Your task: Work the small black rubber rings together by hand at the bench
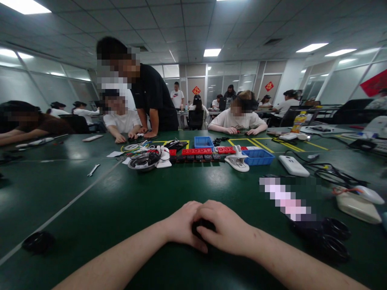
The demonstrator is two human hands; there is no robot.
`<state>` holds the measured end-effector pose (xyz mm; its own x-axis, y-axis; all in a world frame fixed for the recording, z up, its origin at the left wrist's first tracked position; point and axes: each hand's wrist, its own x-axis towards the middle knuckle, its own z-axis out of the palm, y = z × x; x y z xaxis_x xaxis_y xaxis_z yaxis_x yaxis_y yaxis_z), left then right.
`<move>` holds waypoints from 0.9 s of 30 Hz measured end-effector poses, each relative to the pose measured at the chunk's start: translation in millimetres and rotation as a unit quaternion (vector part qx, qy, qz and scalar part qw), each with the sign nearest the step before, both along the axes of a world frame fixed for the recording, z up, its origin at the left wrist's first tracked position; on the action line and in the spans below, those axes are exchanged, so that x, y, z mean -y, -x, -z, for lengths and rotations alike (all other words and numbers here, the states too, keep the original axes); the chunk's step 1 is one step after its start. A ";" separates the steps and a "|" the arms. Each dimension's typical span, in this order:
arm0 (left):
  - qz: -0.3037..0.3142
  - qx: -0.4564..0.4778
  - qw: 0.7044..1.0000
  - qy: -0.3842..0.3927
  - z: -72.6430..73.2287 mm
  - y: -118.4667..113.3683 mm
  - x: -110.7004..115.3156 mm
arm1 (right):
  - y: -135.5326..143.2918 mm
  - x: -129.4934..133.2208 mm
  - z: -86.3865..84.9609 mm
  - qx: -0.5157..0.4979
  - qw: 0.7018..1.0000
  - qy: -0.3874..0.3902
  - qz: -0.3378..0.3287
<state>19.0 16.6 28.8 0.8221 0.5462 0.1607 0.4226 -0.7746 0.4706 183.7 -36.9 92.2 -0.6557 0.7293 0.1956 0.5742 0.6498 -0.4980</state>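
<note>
Both hands meet low in the middle of the view, over the green table [145,209]. Between them sits a small black object [204,226], mostly covered by fingers. My right hand [225,227] curls over it from the right, thumb and fingers bent around it. My left hand [183,225] is wrapped against its left side, its fingers partly hidden behind the right hand. What the black object is cannot be made out.
Ahead lie a metal bowl of cables [143,163], red sockets [196,152], a white clamp [238,160] and a blue bin [258,157]. Black rings [335,241] lie right, a black coil [38,242] left, a wrench [93,170] farther off. People work opposite.
</note>
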 end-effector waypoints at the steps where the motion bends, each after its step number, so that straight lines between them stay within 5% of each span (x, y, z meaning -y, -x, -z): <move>1: -0.006 -0.004 1.000 -0.007 -0.9 -0.8 1.5 | -0.3 -0.6 0.7 0.015 0.999 0.002 0.038; 4: -0.016 -0.009 0.999 -0.036 -1.0 -3.4 6.0 | -1.0 -3.4 6.7 0.072 0.991 0.021 0.112; 8: -0.046 -0.018 0.997 -0.056 2.0 -6.2 9.0 | 0.3 -7.7 15.5 0.124 0.985 0.030 0.119; 17: -0.106 -0.030 0.989 -0.100 6.2 -8.5 4.4 | 2.7 -12.1 22.4 0.099 0.979 0.019 0.176; 27: -0.089 -0.027 0.993 -0.068 4.9 -6.5 2.3 | 4.3 -13.7 26.0 0.090 0.983 0.006 0.160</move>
